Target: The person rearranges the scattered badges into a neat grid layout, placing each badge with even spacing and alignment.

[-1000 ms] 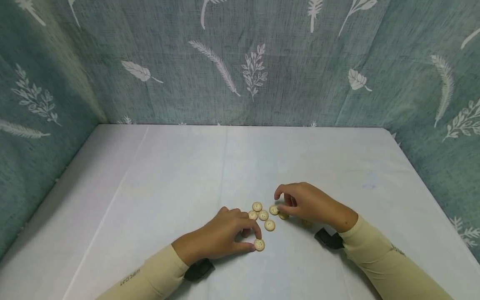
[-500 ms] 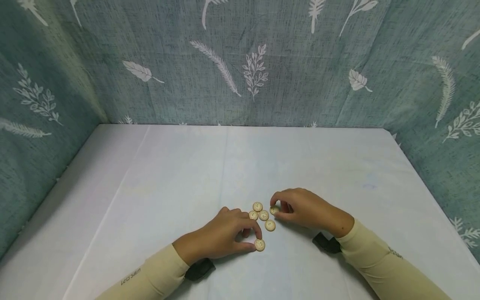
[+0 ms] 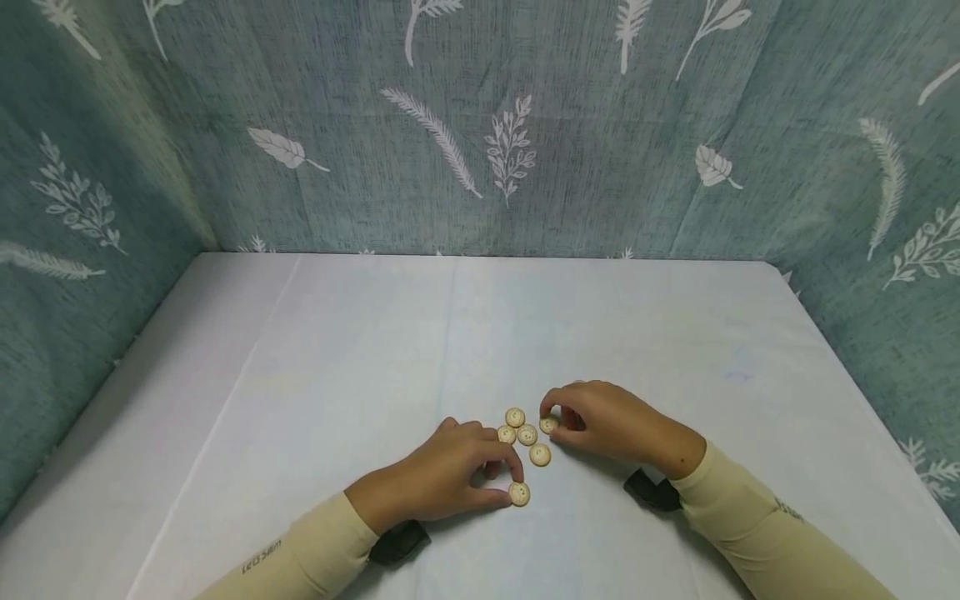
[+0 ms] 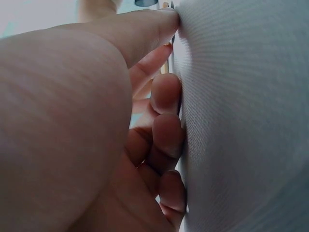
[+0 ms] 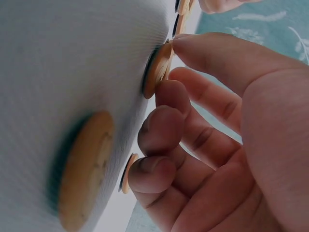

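Round, pale wooden buttons lie on the white cloth in the head view. My left hand rests low over the cloth, pinching the nearest button at its edge between thumb and forefinger. To the upper right, my right hand has thumb and forefinger at opposite edges of another button, which lies flat. Between the hands sit several more, including a button set apart from a tight group. In the right wrist view, a large-looking button lies under that hand, hidden from the head camera.
A white cloth covers the table. Grey-green fabric with white leaf prints stands behind and along both sides. Dark wrist-worn cameras hang under both wrists, close over the cloth.
My right hand has moved slightly left and nearer, and its forefinger has come down to the button's far edge, opposite the thumb. My left hand keeps its place.
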`<state>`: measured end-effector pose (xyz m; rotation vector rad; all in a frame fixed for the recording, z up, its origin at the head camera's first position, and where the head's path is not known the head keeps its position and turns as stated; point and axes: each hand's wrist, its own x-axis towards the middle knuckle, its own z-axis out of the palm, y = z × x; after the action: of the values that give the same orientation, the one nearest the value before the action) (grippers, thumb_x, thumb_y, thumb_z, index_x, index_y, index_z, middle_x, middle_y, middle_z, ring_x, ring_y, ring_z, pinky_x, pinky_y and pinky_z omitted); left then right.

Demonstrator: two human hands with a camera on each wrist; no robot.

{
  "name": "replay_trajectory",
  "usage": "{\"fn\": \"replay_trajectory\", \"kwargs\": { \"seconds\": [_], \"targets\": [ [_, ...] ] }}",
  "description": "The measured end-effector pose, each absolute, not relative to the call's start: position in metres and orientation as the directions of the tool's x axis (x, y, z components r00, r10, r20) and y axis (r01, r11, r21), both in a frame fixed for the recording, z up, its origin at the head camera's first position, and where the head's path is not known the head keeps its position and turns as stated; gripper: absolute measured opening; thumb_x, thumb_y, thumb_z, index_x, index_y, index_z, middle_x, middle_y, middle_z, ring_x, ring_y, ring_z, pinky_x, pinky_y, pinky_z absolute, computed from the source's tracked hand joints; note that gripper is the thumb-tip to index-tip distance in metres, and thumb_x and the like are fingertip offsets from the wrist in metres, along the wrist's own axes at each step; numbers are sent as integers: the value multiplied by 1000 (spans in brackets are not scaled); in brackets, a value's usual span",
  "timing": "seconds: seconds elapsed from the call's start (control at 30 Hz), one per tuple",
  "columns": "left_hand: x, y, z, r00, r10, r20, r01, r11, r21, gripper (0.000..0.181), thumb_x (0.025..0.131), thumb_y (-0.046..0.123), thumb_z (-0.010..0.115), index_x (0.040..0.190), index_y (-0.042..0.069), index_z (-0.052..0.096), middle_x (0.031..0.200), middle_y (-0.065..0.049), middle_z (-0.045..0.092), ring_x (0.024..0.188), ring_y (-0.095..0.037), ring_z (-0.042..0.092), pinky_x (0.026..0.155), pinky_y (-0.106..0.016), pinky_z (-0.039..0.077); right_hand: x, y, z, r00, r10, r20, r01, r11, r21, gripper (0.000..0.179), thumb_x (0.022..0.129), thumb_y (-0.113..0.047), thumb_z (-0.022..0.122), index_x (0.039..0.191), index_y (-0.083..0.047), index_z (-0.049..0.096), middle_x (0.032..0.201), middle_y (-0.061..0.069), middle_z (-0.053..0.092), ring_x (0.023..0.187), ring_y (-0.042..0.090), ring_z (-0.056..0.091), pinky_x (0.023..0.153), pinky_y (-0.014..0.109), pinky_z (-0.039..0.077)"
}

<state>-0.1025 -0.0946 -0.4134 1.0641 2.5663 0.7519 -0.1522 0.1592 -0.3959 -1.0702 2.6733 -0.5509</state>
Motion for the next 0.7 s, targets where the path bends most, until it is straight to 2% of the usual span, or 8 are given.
{"fn": "replay_trajectory", "kwargs": {
  "seconds": [0.7],
  "targets": [
    [-102,-94,-417,-698,715,-46,576,598,558,17,85,38,79,99,37,69,82,20,53,80,-1,46,76,-31,29,-151,160,-399,-720,-692,-56,-617,674,-406,15,90,-18,72,105,-18,69,71,-14,52,69,2,48,66,21,41]
  ]
}}
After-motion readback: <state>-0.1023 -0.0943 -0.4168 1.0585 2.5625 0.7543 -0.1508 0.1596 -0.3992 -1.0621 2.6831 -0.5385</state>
